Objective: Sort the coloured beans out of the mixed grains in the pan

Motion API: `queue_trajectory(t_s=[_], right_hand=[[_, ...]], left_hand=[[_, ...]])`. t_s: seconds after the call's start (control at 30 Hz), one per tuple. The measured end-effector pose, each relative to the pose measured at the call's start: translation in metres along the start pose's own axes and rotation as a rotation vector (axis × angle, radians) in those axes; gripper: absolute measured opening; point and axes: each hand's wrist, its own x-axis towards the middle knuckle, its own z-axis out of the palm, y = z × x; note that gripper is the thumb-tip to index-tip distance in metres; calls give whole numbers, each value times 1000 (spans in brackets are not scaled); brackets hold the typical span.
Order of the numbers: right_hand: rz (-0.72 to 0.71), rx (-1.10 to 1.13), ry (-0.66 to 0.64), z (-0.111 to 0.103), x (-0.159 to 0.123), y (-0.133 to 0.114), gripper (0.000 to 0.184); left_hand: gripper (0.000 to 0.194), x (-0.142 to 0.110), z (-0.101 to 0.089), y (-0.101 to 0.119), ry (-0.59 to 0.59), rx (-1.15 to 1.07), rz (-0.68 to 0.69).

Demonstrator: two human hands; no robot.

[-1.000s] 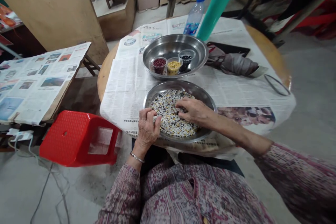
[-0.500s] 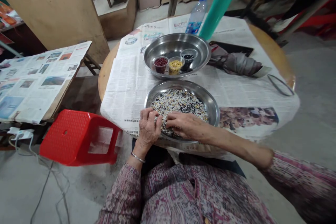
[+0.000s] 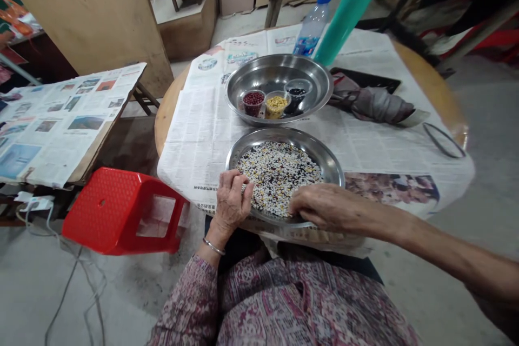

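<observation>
Left hand (image 3: 232, 203), a bangle (image 3: 213, 247) at its wrist, sat at the left rim of the near bowl (image 3: 334, 165), fingers curled and thumb slightly apart; whether it gripped the metal I could not tell. The right hand (image 3: 320, 204) reached over the near right edge, its bent fingers drawn together and down at the grains (image 3: 279, 170); anything pinched there was hidden. White, black and yellow, the grains covered most of the bowl's floor. Newspaper (image 3: 190, 135) lay beneath. Just behind stood the far bowl (image 3: 259, 73), holding a red-bean cup (image 3: 253, 104), a yellow-bean cup (image 3: 277, 105) and, further back on the right, a black-bean cup (image 3: 298, 96). A bundle (image 3: 379, 104) lay to its right; behind it stood a bottle (image 3: 312, 27).
</observation>
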Motion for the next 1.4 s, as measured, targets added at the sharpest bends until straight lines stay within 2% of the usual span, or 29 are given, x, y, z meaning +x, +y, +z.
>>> queue_trajectory(t_s=[0.07,0.2,0.27,0.43,0.5,0.63,0.73,0.83,0.9,1.07,1.23,1.3,1.4], right_hand=[[-8,-55,56,5,13,1,27],[19,-132,339,3,47,10,34],[-4,-149,423,2,60,8,34],[-295,-191,318,11,70,-12,22],[-308,-230,292,14,67,-10,17],[-119,-301,358,5,52,20,15],[86,-215,451,-6,50,44,21],[276,-157,488,-10,63,52,30],[306,-157,443,-9,76,49,39],[202,-53,301,-6,90,33,18],[150,167,261,-3,77,9,19],[69,202,281,5,74,-2,19],[-131,119,304,18,79,-16,18]], left_hand=[[11,0,0,0,-9,0,-7],[11,-1,-1,1,-32,0,-26],[10,-1,-1,1,-28,1,-27],[9,-2,-1,1,-7,8,-30],[8,-2,-1,1,-8,7,-29],[9,-2,-1,1,-5,0,-20],[10,-1,-1,1,-15,7,-21],[10,-1,-1,1,-25,17,-27],[10,-1,-2,1,-21,20,-28],[9,0,-3,2,-21,12,-27],[10,0,-2,1,-5,14,-14],[10,-1,-1,0,-2,17,-6],[11,-2,-1,0,-6,16,-22]])
